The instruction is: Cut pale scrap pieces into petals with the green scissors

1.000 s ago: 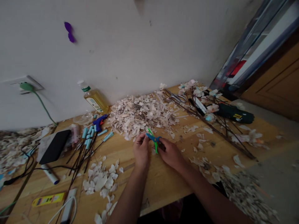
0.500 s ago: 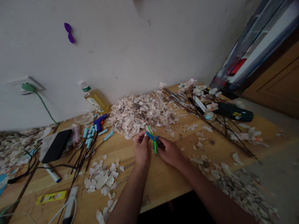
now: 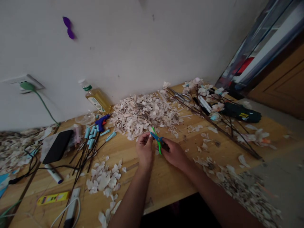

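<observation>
My right hand (image 3: 174, 152) is closed round the handle of small scissors (image 3: 157, 138) with blue and bright green parts, their blades angled up and left. My left hand (image 3: 144, 145) is pinched at the blade tips, its fingers round a small pale piece that looks like a petal, mostly hidden. Just beyond both hands lies a big heap of dried whitish petals (image 3: 142, 114). A smaller group of cleaner pale petals (image 3: 104, 179) is spread left of my left forearm.
On the left are a blue glue gun (image 3: 102, 123), light-blue wrapped stems (image 3: 91, 139), a black phone (image 3: 59, 146), a marker (image 3: 53, 174) and a yellow box (image 3: 53, 198). An oil-coloured bottle (image 3: 96, 98) stands by the wall. A flowering branch (image 3: 213, 126) lies right.
The scissors have tilted slightly and their blades look a little differently set. Both hands stay close together in nearly the same place; the view has shifted slightly.
</observation>
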The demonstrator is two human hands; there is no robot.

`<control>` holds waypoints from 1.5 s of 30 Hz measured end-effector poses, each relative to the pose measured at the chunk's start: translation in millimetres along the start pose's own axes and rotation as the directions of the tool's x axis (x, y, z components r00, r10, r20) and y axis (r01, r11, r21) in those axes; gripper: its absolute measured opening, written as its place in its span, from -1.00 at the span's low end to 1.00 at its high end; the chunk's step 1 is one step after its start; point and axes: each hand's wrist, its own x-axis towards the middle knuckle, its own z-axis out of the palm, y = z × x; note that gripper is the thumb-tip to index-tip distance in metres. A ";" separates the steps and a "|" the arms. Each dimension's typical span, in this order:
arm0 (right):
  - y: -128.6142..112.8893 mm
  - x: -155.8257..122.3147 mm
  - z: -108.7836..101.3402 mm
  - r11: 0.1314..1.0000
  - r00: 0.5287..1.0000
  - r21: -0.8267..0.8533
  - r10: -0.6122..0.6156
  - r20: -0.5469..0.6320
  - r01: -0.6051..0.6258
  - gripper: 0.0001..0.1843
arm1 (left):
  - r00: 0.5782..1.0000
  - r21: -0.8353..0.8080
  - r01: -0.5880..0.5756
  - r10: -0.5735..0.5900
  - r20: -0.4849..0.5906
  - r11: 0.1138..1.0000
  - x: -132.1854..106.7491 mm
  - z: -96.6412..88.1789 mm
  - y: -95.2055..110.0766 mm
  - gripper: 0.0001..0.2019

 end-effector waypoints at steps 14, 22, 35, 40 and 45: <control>2.4 2.0 2.1 0.991 0.998 -0.132 -0.022 -0.065 0.013 -0.83 | 1.000 0.061 -0.002 0.001 0.012 0.998 -0.1 -1.6 4.4 -0.73; 4.1 4.4 1.9 0.988 0.991 -0.151 -0.042 -0.125 0.022 -0.81 | 0.996 0.226 -0.070 0.054 0.073 0.972 4.5 -1.9 21.7 -0.80; 11.2 4.6 6.9 0.979 0.985 -0.199 -0.073 -0.154 0.041 -0.79 | 0.957 -0.187 0.275 -0.251 0.145 0.943 -0.8 4.2 10.2 -0.68; 7.4 3.3 5.8 0.977 0.992 -0.207 -0.068 -0.107 0.045 -0.84 | 0.977 -0.096 0.202 -0.194 0.087 0.975 2.4 0.4 6.3 -0.71; 6.8 3.3 5.6 0.978 0.991 -0.201 -0.073 -0.109 0.050 -0.83 | 0.987 0.189 0.022 -0.052 0.153 0.982 11.1 -8.1 15.3 -0.82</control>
